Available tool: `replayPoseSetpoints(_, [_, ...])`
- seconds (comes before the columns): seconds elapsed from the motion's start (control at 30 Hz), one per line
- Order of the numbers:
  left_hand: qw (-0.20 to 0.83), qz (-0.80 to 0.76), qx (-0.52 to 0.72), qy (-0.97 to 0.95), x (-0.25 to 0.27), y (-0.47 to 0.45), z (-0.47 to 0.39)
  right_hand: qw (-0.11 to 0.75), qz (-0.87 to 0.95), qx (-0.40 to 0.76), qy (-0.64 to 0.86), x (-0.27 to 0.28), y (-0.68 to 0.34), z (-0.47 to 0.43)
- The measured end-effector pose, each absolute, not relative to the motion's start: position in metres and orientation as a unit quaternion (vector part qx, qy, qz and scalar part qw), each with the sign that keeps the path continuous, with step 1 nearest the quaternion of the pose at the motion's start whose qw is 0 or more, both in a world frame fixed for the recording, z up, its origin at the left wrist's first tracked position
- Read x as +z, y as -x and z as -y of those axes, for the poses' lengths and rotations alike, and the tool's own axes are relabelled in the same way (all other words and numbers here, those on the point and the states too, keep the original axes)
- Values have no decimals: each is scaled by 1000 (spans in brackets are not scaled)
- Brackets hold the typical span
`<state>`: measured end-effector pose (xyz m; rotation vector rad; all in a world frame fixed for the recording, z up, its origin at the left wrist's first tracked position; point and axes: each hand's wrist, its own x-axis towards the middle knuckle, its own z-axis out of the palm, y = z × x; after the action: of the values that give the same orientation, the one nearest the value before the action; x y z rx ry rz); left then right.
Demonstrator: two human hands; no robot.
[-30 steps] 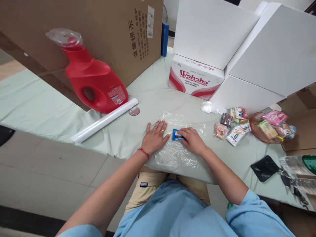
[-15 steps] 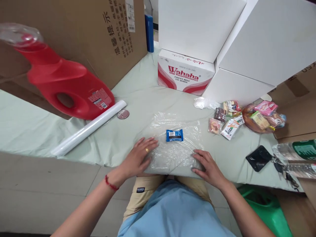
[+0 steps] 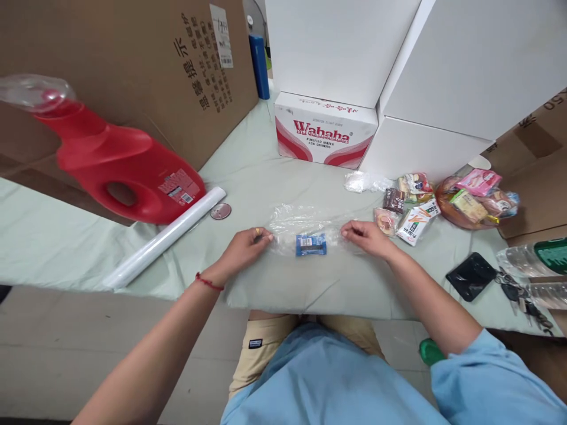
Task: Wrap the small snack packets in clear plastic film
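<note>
A sheet of clear plastic wrap (image 3: 292, 218) lies on the pale green cloth, its near part folded up over a small blue snack packet (image 3: 310, 245). At the wrap's left edge, my left hand (image 3: 248, 245) pinches the film between thumb and fingers. My right hand (image 3: 365, 236) pinches it on the right side in the same way. The packet shows through the film, midway between my hands, and neither hand touches it. A white roll (image 3: 166, 239), perhaps of the same film, rests to the left, with a small round disc (image 3: 220, 211) beside its far end.
A red jug (image 3: 128, 171) stands at the left before a cardboard box (image 3: 133, 71). Behind are a Wahaha carton (image 3: 325, 133) and white boxes. Wrapped snacks (image 3: 416, 221), a filled bowl (image 3: 465, 221), a black pouch (image 3: 472, 276), keys (image 3: 525, 301) and plastic bottles (image 3: 527, 260) sit at the right.
Both hands have moved away from my body and gone from lying spread on the wrap to pinching it. The wrap's near edge has been brought over the blue packet.
</note>
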<state>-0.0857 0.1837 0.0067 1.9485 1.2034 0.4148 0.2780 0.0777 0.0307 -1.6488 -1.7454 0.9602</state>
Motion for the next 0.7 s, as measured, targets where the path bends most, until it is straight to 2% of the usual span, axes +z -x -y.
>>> replayPoseSetpoints(0.1, [352, -544, 173, -742, 10, 73, -206, 239, 614, 323, 679, 20, -279, -112])
replayPoseSetpoints(0.2, [235, -611, 276, -704, 19, 73, -205, 164, 607, 238, 740, 13, -280, -122])
replayPoseSetpoints(0.3, [77, -611, 395, -682, 30, 79, -171, 122, 626, 121, 761, 18, -286, -116])
replayPoseSetpoints(0.4, [-6, -558, 417, -717, 32, 75, -119, 128, 663, 43, 737, 30, -290, -117])
replayPoseSetpoints(0.57, [73, -387, 253, -884, 11, 31, -70, 115, 726, 69, 674, 38, -266, -153])
replayPoseSetpoints(0.7, [80, -430, 207, -875, -5, 3, -83, 53, 739, 121, 661, 28, -231, -183])
